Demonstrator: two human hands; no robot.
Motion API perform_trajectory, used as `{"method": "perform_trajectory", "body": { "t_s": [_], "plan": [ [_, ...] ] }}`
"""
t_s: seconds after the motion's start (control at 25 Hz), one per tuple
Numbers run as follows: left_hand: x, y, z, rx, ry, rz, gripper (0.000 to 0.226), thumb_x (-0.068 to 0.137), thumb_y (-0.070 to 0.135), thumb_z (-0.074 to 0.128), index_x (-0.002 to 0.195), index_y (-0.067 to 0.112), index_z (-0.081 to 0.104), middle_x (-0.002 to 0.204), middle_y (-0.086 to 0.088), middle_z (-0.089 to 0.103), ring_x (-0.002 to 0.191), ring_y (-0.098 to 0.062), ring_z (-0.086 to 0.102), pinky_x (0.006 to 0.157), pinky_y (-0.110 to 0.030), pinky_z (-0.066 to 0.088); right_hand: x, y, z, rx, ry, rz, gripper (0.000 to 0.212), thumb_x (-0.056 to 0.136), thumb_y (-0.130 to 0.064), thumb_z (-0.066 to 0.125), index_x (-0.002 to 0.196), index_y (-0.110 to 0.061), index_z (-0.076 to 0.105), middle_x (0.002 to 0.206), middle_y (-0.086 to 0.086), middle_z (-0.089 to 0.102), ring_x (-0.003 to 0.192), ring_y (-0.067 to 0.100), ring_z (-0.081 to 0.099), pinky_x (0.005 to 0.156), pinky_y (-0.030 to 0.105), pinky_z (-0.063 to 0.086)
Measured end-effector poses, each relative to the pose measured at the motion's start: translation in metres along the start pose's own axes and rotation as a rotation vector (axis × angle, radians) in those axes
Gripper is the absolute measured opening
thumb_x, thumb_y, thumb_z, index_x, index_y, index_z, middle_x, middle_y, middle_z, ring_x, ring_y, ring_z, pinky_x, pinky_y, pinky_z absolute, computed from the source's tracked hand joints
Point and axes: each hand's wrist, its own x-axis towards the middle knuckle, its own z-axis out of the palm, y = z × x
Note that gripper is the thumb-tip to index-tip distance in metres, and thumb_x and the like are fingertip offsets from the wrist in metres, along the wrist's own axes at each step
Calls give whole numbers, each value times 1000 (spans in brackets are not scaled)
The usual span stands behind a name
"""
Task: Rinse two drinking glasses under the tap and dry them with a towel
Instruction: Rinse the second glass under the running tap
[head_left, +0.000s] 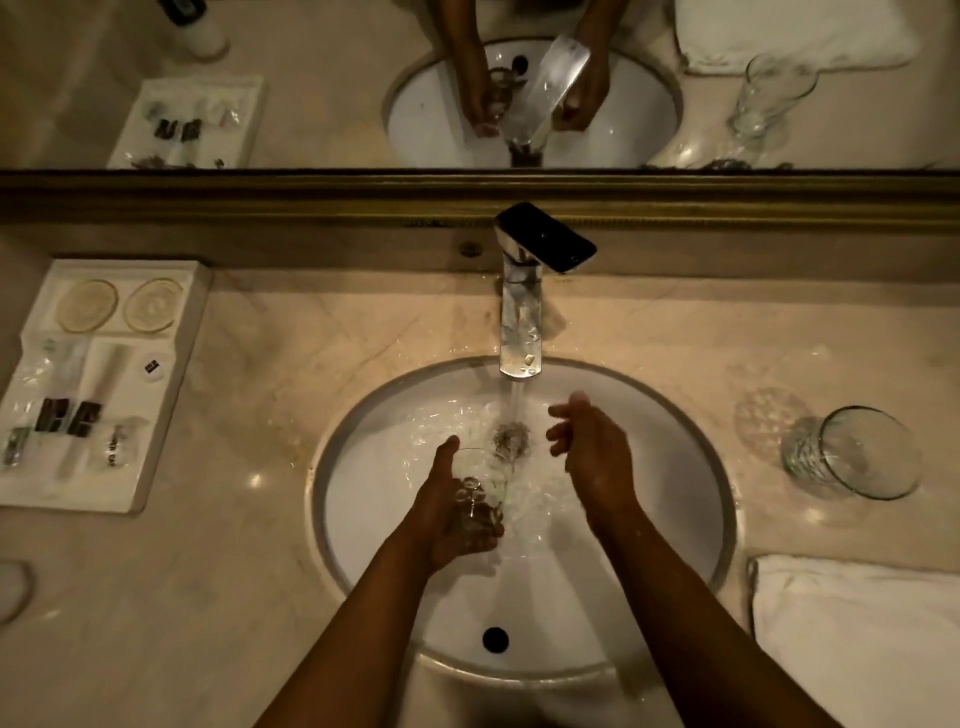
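left hand (457, 514) grips first glass (480, 483) in the sink (691, 467), just left of the stream | right hand (587, 447) loose beside the stream | second glass (852, 452) well right of it, towel (857, 639) near

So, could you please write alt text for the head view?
A left hand holds a glass in the sink beside the running tap, the right hand open alongside. A second glass and a white towel lie right.
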Motion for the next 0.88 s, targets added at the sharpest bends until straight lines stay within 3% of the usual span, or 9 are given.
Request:
{"method": "perform_trajectory", "body": {
  "t_s": [0.08, 0.16, 0.28, 0.4, 0.56, 0.72, 0.88],
  "plan": [
    [-5, 2, -2, -35, 33, 18, 83, 82, 81, 51, 102, 1, 66, 84, -20, 64, 67, -33, 68, 67, -38, 58, 4, -37, -16, 126, 30, -93, 47, 106, -45, 37, 89, -19, 72, 72, 3, 70, 63, 12, 60, 63, 29, 44],
    [-11, 4, -2, -61, 40, 36, 81, 84, 76, 53, 107, -1, 66, 90, -21, 65, 74, -36, 71, 72, -43, 59, 5, -72, -24, 240, -4, -180, 48, 106, -43, 39, 89, -13, 72, 65, 3, 63, 55, 10, 53, 55, 24, 42],
    [-22, 6, 0, -56, 46, 81, 71, 88, 68, 54, 109, 1, 68, 92, -23, 67, 79, -38, 70, 75, -45, 61, 2, -114, -27, 305, -117, -264, 49, 105, -40, 44, 104, 2, 68, 68, 5, 58, 53, 9, 49, 48, 18, 40],
    [-24, 8, -2, -83, 52, 120, 74, 82, 64, 61, 118, 0, 65, 97, -24, 68, 81, -39, 69, 74, -47, 61, 3, -140, -21, 304, -173, -279, 39, 103, -34, 51, 107, 3, 65, 70, 5, 58, 54, 10, 48, 48, 18, 41],
    [-23, 12, -5, -73, 79, 143, 83, 68, 61, 67, 127, 2, 59, 98, -21, 67, 79, -38, 69, 71, -47, 60, 6, -146, -14, 303, -165, -226, 18, 103, -19, 52, 97, -4, 59, 67, 5, 58, 50, 11, 47, 45, 19, 39],
    [-26, 11, -8, -98, 81, 154, 71, 78, 57, 64, 128, 6, 58, 104, -23, 66, 83, -39, 67, 74, -48, 59, 5, -141, -17, 317, -142, -169, 17, 102, -16, 52, 91, -8, 61, 65, 5, 57, 49, 11, 46, 45, 20, 38],
    [-29, 10, -6, -101, 45, 160, 66, 81, 58, 60, 122, 7, 62, 93, -18, 68, 81, -36, 66, 73, -45, 59, 5, -124, -20, 253, -146, -155, 23, 102, -24, 55, 97, -4, 65, 67, 3, 58, 52, 11, 46, 49, 21, 38]
  ]
}}
